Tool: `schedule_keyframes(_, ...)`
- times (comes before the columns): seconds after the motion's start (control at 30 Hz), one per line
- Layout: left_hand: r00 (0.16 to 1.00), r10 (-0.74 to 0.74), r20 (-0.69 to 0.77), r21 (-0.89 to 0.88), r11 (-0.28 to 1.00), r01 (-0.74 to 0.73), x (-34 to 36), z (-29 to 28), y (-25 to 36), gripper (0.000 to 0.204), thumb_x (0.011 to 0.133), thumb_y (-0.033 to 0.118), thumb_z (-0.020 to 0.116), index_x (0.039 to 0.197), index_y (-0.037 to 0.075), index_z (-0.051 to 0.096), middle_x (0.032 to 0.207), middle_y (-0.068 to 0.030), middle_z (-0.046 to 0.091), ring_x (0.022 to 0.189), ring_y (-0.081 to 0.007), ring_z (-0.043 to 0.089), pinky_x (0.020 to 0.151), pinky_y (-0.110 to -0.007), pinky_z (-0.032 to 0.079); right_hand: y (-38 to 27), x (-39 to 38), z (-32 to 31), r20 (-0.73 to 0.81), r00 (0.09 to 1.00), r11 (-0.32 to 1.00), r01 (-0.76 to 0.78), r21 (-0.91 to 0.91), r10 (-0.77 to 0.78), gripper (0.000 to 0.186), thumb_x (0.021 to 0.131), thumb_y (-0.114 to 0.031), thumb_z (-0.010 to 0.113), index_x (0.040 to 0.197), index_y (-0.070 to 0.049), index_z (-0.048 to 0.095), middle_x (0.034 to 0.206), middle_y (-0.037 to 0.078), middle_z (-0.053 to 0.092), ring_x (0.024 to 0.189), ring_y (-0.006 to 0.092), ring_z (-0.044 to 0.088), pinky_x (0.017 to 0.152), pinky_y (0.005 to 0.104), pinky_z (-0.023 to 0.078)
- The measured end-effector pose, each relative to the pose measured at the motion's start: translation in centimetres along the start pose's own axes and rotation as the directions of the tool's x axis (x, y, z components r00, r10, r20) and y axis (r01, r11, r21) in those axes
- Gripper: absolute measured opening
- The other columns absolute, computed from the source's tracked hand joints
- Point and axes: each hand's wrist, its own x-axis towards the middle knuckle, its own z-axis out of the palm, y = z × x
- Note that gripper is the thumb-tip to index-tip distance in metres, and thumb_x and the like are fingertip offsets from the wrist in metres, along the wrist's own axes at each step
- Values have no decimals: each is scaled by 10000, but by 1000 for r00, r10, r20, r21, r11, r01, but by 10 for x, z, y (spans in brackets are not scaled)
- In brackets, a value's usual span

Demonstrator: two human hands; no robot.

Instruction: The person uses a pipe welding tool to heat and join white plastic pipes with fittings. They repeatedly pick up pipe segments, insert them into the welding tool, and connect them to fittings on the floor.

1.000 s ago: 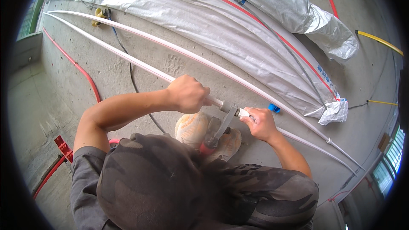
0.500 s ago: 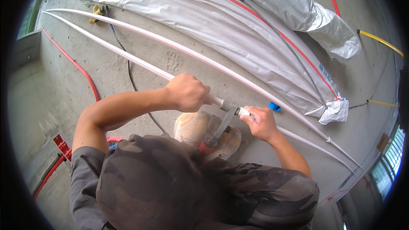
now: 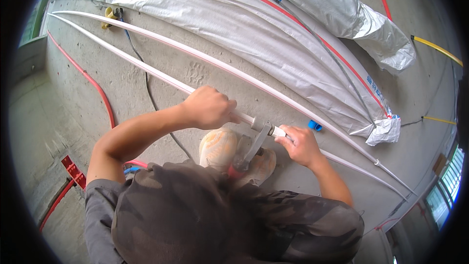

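My left hand (image 3: 210,107) is closed around a long white pipe (image 3: 161,76) that runs off to the far left. My right hand (image 3: 299,145) grips another white pipe (image 3: 342,162), which stretches away to the right. Both pipe ends meet a pipe-welding tool (image 3: 258,142) from opposite sides, at the round dies on its flat grey plate. The red lower part of the tool stands between my two shoes (image 3: 217,147), which are pale with orange marks. My cap and shoulders hide what lies below.
A second white pipe (image 3: 234,72) lies beyond my hands on the concrete floor. Behind it are long bundles in white wrapping (image 3: 293,49). A blue fitting (image 3: 315,125) sits near my right hand. A dark cable (image 3: 149,88) and red conduit (image 3: 100,88) lie to the left.
Both hands keep their grip on the pipes at the welding tool. They and the pipe ends have shifted only slightly, a little toward me.
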Motion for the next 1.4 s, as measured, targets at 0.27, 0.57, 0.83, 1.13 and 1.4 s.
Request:
schedule_keyframes(0.27,996,1,-90,-21,1000,-3,-9,19,-17,435,933,455,784,785,73,639,683,-121,672,642,-382,681,562,-484,507,-3,-5,-1,-22,999,1000,-23,-2,23,351,938,-288,823,1152,-19,750,839,177,732,729,391,709,612,459,523)
schedule_keyframes(0.57,964,-53,-262,103,991,83,-78,-60,-75,325,822,268,858,725,94,601,681,-104,652,598,-322,649,597,-460,487,3,-17,1,-87,996,997,-21,-68,15,309,948,-322,811,1092,-56,749,798,115,721,668,353,676,564,461,475)
schedule_keyframes(0.83,971,61,-230,13,998,-60,-61,-49,-37,391,781,324,830,713,71,539,653,-118,567,614,-394,586,599,-482,447,26,-40,14,-153,988,994,1,-107,-17,316,939,-338,817,1098,-72,753,771,106,705,654,335,675,558,445,471)
schedule_keyframes(1.13,924,232,-303,55,973,-226,-26,-65,27,333,810,275,857,883,49,624,752,-110,590,657,-355,619,611,-462,491,9,-111,-88,-300,953,972,-109,-209,42,322,900,-198,835,1149,-22,732,815,121,687,650,324,664,601,425,507)
schedule_keyframes(1.4,899,343,-273,154,938,-311,-30,-75,88,341,783,253,874,845,64,597,715,-68,565,596,-288,622,520,-414,489,-99,-68,-68,-259,965,982,-11,-190,-39,391,889,-224,844,1196,-24,708,755,95,607,613,303,635,569,423,482)
